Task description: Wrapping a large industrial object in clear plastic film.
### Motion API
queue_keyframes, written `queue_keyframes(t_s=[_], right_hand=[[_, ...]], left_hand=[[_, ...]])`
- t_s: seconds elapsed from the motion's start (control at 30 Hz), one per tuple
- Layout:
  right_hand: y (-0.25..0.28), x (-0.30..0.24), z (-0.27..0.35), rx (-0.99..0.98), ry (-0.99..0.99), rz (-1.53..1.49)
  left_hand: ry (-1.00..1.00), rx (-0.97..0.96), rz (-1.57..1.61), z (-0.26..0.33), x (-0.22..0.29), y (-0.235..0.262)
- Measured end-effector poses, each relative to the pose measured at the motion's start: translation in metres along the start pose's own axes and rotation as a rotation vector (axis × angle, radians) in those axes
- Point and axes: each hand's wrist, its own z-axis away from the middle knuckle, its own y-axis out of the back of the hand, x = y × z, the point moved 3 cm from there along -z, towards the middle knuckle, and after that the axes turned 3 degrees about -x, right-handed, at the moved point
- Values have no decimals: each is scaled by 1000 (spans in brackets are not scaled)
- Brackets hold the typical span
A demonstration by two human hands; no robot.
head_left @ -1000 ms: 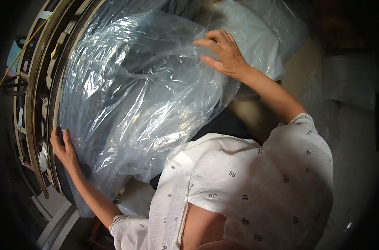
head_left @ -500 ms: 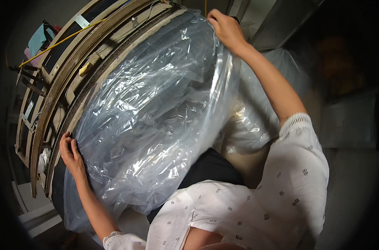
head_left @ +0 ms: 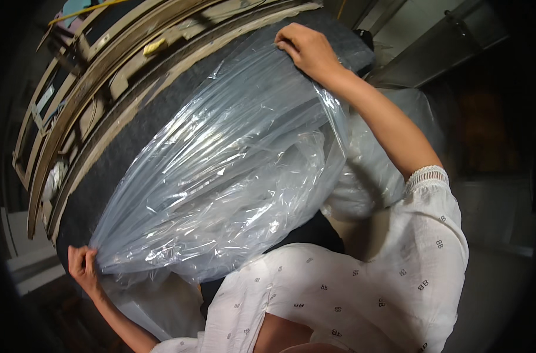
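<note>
**Clear plastic stretched over a dark padded panel**

Clear plastic sheeting (head_left: 232, 182) lies drawn tight across the face of a large dark felt-covered panel (head_left: 120, 159), which leans against a stack of curved wooden frames (head_left: 97, 76) at the upper left. The left hand (head_left: 82, 267) is clenched on a gathered bunch of the film at the panel's lower corner, where the creases fan out from the grip. The right hand (head_left: 306, 50) is closed over the film at the panel's upper edge, fingers curled down over it, arm fully extended. Between the two hands the sheet runs taut in long diagonal folds; lower down it sags and crumples loosely.

The film looks thin, light and slippery — it should bunch easily and would likely tear if dragged over a sharp corner, so gathered handfuls at the edges, as held now, seem the safest purchase. The panel itself appears stiff and bulky, probably awkward rather than heavy — best steadied at its rim.

More wrapped plastic (head_left: 368, 176) sits behind the right forearm. The person's white patterned blouse (head_left: 368, 288) fills the lower right.
</note>
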Motion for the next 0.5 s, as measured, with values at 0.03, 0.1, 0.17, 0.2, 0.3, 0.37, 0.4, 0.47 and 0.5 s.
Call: queue_keyframes(t_s=[0.03,0.1,0.17,0.2,0.3,0.37,0.4,0.47,0.5], right_hand=[[-1,-4,-5,-1,-54,-61],[-5,-8,-13,1,-107,-111],[-16,-5,-22,-45,-255,-38],[-20,-5,-24,-42,-276,-30],[-27,-9,-27,-39,-255,37],[-25,-23,-26,-114,-246,23],[-27,-29,-25,-182,-248,2],[-30,-37,-27,-195,-233,-51],[-31,-39,-27,-198,-230,-91]], left_hand=[[-49,8,-27,12,9,16],[-54,-15,-1,35,25,25],[-47,-5,20,52,43,22],[-29,6,43,63,48,17],[165,39,84,103,60,-3],[141,-2,-51,128,57,-16],[155,1,-62,143,54,-20],[261,47,-12,172,39,-32],[272,45,-18,179,38,-41]])
